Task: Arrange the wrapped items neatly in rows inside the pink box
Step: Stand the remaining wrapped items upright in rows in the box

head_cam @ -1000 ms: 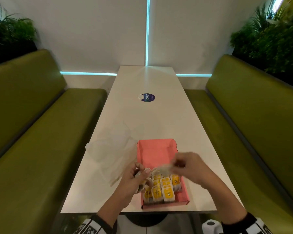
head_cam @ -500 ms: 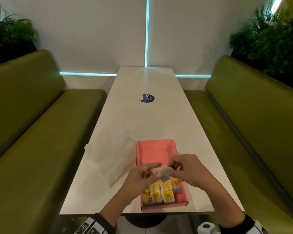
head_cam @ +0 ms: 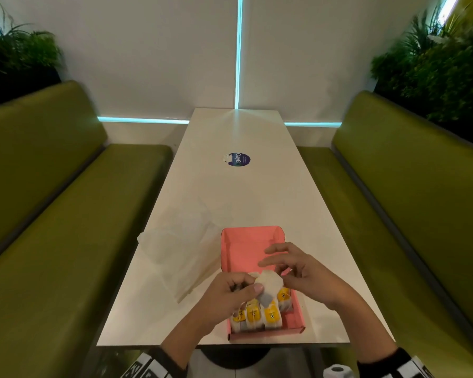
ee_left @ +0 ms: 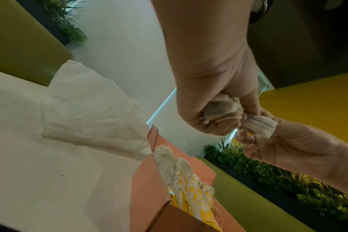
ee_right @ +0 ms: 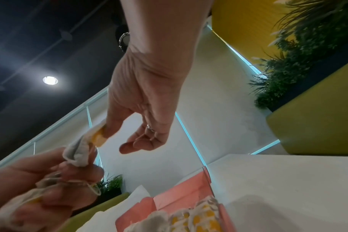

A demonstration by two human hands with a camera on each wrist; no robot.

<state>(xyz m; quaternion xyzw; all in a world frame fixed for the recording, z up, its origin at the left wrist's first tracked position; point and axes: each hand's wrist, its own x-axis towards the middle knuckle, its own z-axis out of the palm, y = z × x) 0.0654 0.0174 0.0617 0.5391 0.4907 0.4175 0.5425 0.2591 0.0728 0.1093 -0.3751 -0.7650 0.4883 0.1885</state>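
**Both hands on wrapped items above the pink box**

The left hand (head_cam: 230,291) was curled round a bunch of wrapped items (ee_left: 221,108), strings trailing. The right hand (head_cam: 306,274) pinched one wrapped item (head_cam: 268,285) between thumb and forefinger, its other fingers loose, just beside the left. Both hovered over the pink box (head_cam: 246,241) on the white worktop (head_cam: 238,192), whose near end held rows of yellow-tagged items (head_cam: 260,315). A clear plastic bag (head_cam: 180,246) lay to the box's left.

A round dark-blue sticker (head_cam: 239,159) on the white table (head_cam: 257,203) read "ClayG" (turned sideways). It sat at twelve o'clock from the pink box (head_cam: 246,241). Marks on the yellow labels were illegible.
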